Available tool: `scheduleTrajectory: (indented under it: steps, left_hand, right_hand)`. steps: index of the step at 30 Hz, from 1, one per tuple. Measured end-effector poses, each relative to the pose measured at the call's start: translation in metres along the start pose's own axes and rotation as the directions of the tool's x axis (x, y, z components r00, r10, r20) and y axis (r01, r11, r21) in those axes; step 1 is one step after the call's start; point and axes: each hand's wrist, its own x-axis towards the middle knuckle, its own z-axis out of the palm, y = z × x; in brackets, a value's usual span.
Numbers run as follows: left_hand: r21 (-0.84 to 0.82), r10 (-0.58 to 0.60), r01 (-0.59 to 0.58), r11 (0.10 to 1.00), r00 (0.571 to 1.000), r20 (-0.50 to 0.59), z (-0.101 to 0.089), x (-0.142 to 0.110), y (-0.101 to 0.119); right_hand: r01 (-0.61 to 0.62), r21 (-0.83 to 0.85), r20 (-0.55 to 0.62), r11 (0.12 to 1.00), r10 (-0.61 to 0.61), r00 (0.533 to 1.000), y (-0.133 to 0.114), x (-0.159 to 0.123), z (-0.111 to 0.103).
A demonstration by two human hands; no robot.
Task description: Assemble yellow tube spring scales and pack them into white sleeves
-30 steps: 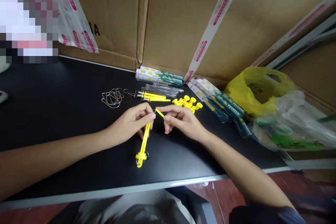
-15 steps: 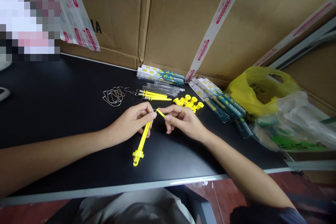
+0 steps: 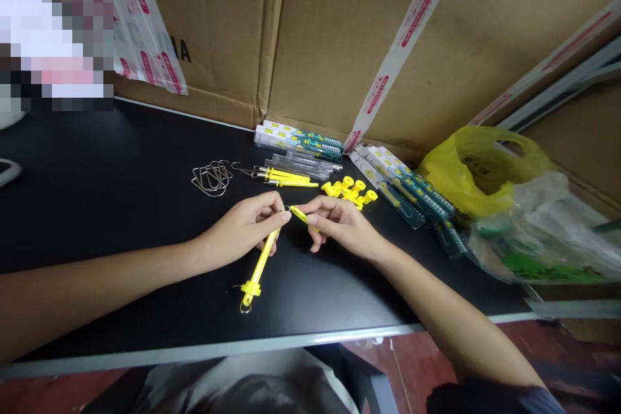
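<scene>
My left hand [image 3: 262, 217] is closed with thumb and fingers pinched around the upper end of a long yellow plastic rod [image 3: 263, 261]. The rod slants down toward me, ending in a cross-shaped yellow piece [image 3: 251, 289] with a metal ring [image 3: 246, 308] below it. A small wire loop [image 3: 287, 209] shows at my left fingertips. Between the thumb and fingers of my right hand [image 3: 337, 223] is a thin yellow plastic strip [image 3: 298, 213], its tip touching or very near the loop. The fingers hide part of both pieces.
Behind my hands lie yellow rods with springs [image 3: 291, 180], clear plastic tubes [image 3: 303, 165], yellow caps [image 3: 349, 189] and bent wire hooks [image 3: 212, 179]. Printed narrow boxes [image 3: 298, 139] sit against the cardboard [image 3: 320, 32]. Plastic bags [image 3: 466, 168] stand at the right.
The hanging rod's lower end has swung slightly left and turned, so its metal ring now shows. The strip in my right hand has tilted a little; both hands stay nearly in place.
</scene>
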Motion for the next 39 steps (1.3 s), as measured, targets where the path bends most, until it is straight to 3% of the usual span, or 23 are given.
scheduleTrajectory:
  steps: [9,15,28,34,39]
  left_hand:
    - [0.027,0.016,-0.016,1.0,1.0,0.027,-0.0011,-0.0011,-0.001]
    - [0.13,0.049,-0.053,0.99,0.998,0.036,0.0002,-0.0034,0.0035]
    - [0.072,0.053,-0.055,0.996,0.998,0.036,-0.0004,-0.0035,0.0013]
    - [0.015,0.032,-0.033,0.999,0.999,0.044,0.0003,-0.0025,0.0006]
    - [-0.01,0.018,-0.018,1.0,0.998,0.059,-0.001,-0.0018,-0.0025]
  right_hand:
    - [0.004,0.01,0.034,1.0,-0.005,0.999,-0.0025,-0.0012,-0.001]
    - [-0.043,0.05,0.115,0.998,0.037,0.993,-0.0015,-0.0013,-0.0022]
    - [0.022,-0.051,0.025,0.998,-0.021,0.999,0.0021,-0.0009,0.0046]
    - [0.103,-0.244,-0.016,0.964,-0.11,0.994,0.0037,-0.004,0.0052]
    - [0.214,-0.587,0.025,0.781,-0.247,0.969,0.0012,-0.0058,0.0032]
